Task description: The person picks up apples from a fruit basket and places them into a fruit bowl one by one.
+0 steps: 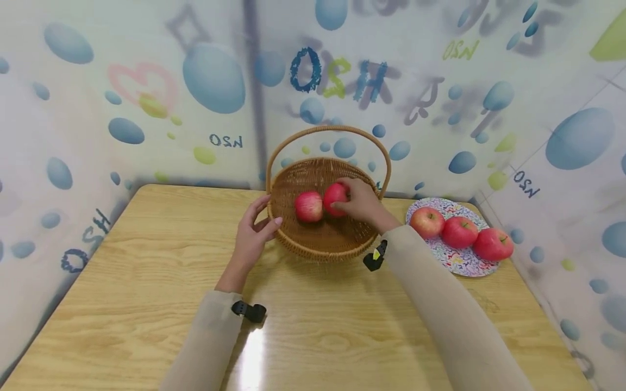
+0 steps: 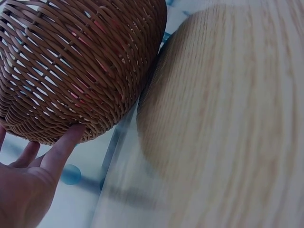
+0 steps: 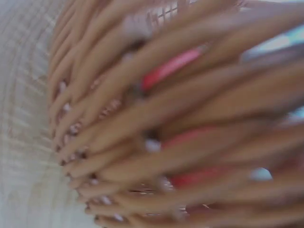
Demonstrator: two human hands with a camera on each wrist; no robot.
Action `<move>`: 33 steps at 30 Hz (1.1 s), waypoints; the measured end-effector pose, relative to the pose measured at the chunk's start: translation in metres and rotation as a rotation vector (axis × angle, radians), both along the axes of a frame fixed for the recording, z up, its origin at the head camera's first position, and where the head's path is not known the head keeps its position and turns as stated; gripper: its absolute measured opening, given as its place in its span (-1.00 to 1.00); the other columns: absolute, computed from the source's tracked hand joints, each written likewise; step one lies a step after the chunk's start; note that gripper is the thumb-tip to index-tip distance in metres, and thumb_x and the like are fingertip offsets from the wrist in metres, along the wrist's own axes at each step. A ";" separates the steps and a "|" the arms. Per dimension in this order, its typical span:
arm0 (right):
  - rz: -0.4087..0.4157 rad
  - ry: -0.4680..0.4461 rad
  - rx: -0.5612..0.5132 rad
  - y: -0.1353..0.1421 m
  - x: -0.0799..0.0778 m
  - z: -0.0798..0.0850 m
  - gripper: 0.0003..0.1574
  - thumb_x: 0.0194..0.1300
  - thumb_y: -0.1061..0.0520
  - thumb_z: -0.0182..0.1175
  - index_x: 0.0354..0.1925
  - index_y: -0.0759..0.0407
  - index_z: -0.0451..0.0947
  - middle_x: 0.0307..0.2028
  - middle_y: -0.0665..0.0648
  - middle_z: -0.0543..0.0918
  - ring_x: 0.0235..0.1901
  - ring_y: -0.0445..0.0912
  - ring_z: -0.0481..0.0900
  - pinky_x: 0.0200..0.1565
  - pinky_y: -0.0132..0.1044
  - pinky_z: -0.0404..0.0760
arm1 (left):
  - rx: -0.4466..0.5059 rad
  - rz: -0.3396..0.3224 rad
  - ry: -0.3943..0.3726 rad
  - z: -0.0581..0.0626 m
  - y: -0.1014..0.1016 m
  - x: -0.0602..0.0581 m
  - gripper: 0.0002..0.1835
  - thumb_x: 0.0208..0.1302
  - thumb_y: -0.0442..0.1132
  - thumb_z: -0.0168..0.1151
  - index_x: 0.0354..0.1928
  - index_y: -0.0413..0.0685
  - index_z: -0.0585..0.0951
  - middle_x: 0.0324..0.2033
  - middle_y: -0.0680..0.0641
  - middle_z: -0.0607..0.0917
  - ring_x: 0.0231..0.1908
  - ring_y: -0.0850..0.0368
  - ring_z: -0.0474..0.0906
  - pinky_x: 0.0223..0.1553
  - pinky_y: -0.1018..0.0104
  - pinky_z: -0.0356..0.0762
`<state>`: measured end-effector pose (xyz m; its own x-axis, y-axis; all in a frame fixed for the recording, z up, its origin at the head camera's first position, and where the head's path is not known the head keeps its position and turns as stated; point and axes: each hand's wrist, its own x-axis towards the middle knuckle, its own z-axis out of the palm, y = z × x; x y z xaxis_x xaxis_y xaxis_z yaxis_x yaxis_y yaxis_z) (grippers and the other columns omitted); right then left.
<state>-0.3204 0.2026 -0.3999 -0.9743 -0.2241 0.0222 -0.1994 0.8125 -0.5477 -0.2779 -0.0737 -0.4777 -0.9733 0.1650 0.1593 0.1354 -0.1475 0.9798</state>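
Observation:
A brown wicker basket (image 1: 323, 241) with an arched handle stands at the back of the table, its opening facing me. My left hand (image 1: 253, 228) holds its left rim, thumb at the front and fingers near the handle's base; the left wrist view shows this hand (image 2: 35, 183) against the weave. Inside the basket, my right hand (image 1: 364, 203) grips a red apple (image 1: 335, 199) with thumb and fingers. Another red apple (image 1: 308, 207) lies just left of it. The right wrist view gives only blurred basket weave (image 3: 156, 114), with red showing through gaps and the hand hidden.
A patterned plate (image 1: 457, 262) at the right back of the table carries a row of three red apples (image 1: 459, 232). The wooden table (image 1: 313, 331) meets a wall (image 1: 161, 146) printed with bubbles and letters behind. Black straps sit on both sleeves.

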 end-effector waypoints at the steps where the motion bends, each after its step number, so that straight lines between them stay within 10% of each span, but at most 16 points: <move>1: 0.000 0.020 -0.002 0.000 0.003 0.002 -0.16 0.29 0.05 0.36 0.42 0.29 0.33 0.28 0.32 0.50 0.23 0.17 0.49 0.23 0.08 0.54 | -0.001 -0.003 -0.003 0.000 0.000 0.000 -0.34 0.45 -0.30 0.20 0.52 -0.02 0.24 0.52 -0.17 0.21 0.34 -0.37 0.41 -0.18 0.47 0.68; 8: 0.004 0.148 -0.092 0.003 0.022 0.014 -0.16 0.29 0.05 0.39 0.44 0.21 0.34 0.33 0.27 0.48 0.23 0.14 0.47 0.21 0.05 0.58 | -0.006 0.001 0.005 0.001 -0.001 0.000 -0.35 0.44 -0.26 0.22 0.51 0.08 0.28 0.51 -0.11 0.22 0.31 -0.33 0.45 -0.18 0.44 0.69; 15: -0.060 0.207 -0.250 0.012 0.053 0.020 -0.13 0.25 0.05 0.45 0.43 0.14 0.34 0.18 0.25 0.59 0.03 0.11 0.62 0.04 0.02 0.67 | -0.059 0.018 0.004 -0.001 -0.002 -0.001 -0.35 0.44 -0.22 0.24 0.51 0.15 0.28 0.52 -0.05 0.23 0.07 0.18 0.61 -0.20 0.41 0.68; 23: -0.162 0.294 -0.389 0.043 0.094 0.026 -0.18 0.25 0.14 0.44 0.40 0.17 0.35 0.26 0.25 0.51 0.17 0.12 0.47 0.17 0.14 0.62 | -0.034 0.001 -0.002 0.001 0.005 0.001 -0.34 0.44 -0.27 0.22 0.52 0.05 0.26 0.51 -0.10 0.23 0.11 0.08 0.59 -0.20 0.42 0.69; 33: -0.299 0.397 -0.462 0.082 0.128 0.021 -0.18 0.21 0.23 0.45 0.40 0.05 0.42 0.31 0.15 0.51 0.12 -0.21 0.48 0.01 -0.67 0.54 | -0.018 0.002 -0.019 -0.004 0.001 0.000 -0.34 0.45 -0.24 0.22 0.52 0.12 0.26 0.53 -0.09 0.20 0.31 -0.22 0.45 -0.17 0.44 0.69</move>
<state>-0.1921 0.2848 -0.3794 -0.8912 0.1720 0.4197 -0.2602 0.5642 -0.7836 -0.2781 -0.0729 -0.4816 -0.9764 0.1659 0.1381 0.1173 -0.1293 0.9846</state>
